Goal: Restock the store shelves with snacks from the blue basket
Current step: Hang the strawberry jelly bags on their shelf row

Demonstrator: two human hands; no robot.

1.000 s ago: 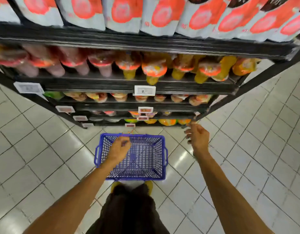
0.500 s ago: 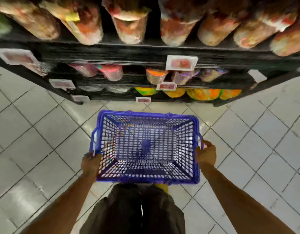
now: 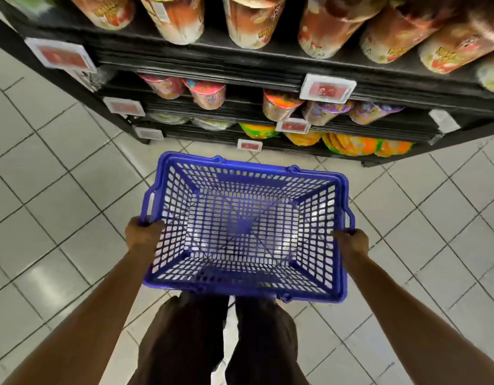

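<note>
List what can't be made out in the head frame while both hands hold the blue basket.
Head view, blurred: print on the price tags is unreadable.
Head view, cut off: top-shelf canisters run past the top edge.
Head view, hidden: fingertips of the left hand and right hand, behind the blue basket rim.
Head view, hidden: bottom-shelf packs, mostly under the shelf above.

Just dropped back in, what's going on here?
A person grips the blue basket by its sides, left hand on the left rim, right hand on the right rim, facing the shelves. No snacks show in the basket; floor tiles show through its mesh. The shelves hold rows of snack cups.
</note>
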